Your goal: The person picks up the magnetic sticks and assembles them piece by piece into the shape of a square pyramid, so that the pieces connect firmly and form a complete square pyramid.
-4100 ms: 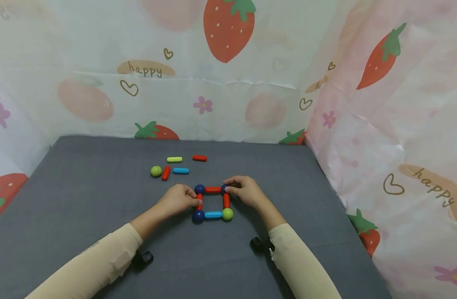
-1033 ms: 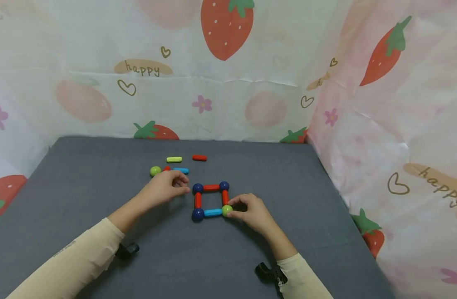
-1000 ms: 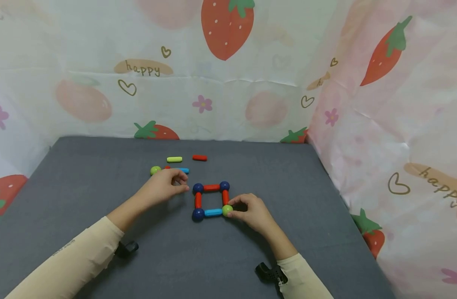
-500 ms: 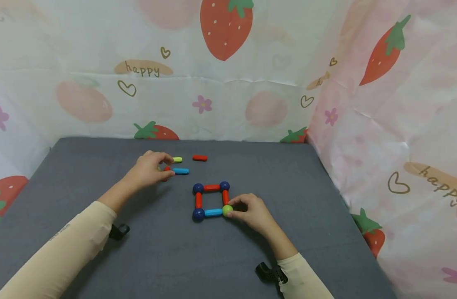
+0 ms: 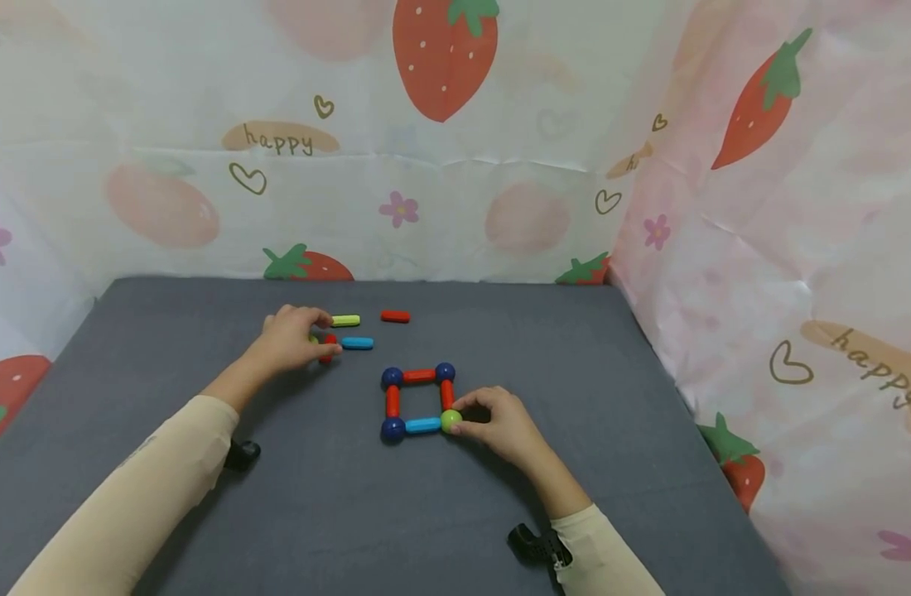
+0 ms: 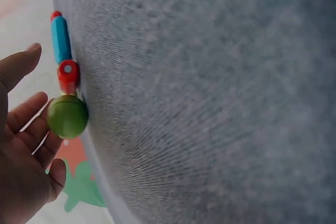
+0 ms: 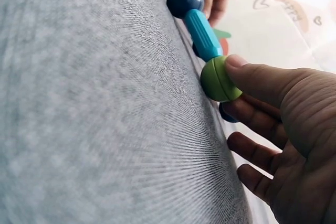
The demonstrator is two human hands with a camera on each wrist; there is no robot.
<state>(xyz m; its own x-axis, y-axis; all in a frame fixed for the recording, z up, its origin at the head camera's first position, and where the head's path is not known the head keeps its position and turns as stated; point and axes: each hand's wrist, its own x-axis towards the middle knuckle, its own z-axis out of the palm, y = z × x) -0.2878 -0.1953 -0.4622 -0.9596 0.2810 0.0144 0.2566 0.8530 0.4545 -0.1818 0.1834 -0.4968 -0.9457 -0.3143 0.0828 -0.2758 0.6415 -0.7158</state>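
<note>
A square of rods and balls lies on the table: three dark blue balls [image 5: 392,430], a green ball [image 5: 451,421], red rods [image 5: 420,376] and a blue rod [image 5: 423,425] along the near side. My right hand [image 5: 503,422] pinches the green corner ball between thumb and finger, as the right wrist view also shows. Farther back, my left hand [image 5: 287,338] spreads its thumb and fingers around a loose red rod [image 5: 328,348]. A loose green ball [image 6: 67,117], partly hidden in the head view, is beside those fingers. The left hand holds nothing that I can see.
Close to the left hand lie a yellow-green rod [image 5: 346,320] and a loose blue rod [image 5: 358,343]. Another red rod [image 5: 395,316] lies farther right. Grey cloth covers the table [image 5: 575,356], with a strawberry-print curtain [image 5: 441,190] behind it.
My left hand left the square's left side and moved back and left to the loose pieces. My right hand shifted from the far right blue ball to the green corner ball.
</note>
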